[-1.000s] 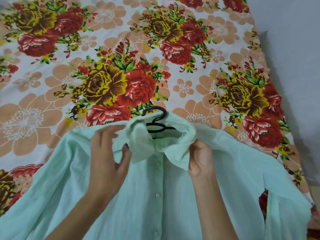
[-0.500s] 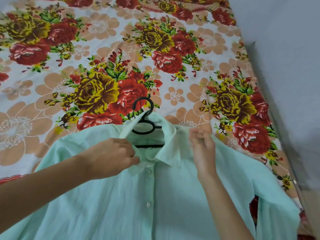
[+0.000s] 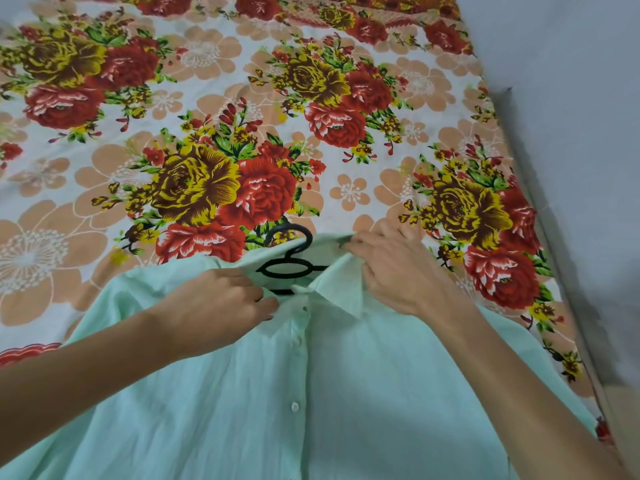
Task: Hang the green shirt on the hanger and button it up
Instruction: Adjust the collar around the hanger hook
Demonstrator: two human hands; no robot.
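Note:
The pale green shirt [image 3: 346, 393] lies flat on the bed, front up, with its placket closed and a white button [image 3: 294, 407] showing. A black hanger [image 3: 291, 256] sits inside the neck; its hook pokes out above the collar. My left hand [image 3: 221, 299] pinches the left collar flap at the neck opening. My right hand [image 3: 391, 268] grips the right side of the collar, pulling it up and outward. The hanger's arms are hidden under the fabric.
A floral bedsheet [image 3: 207, 116] with red and yellow roses covers the bed beyond the shirt. A grey wall [image 3: 571, 133] runs along the bed's right edge.
My right hand has moved up and right along the collar and spread it. My left hand stays pinched on the left collar flap. The hanger hook shows more clearly.

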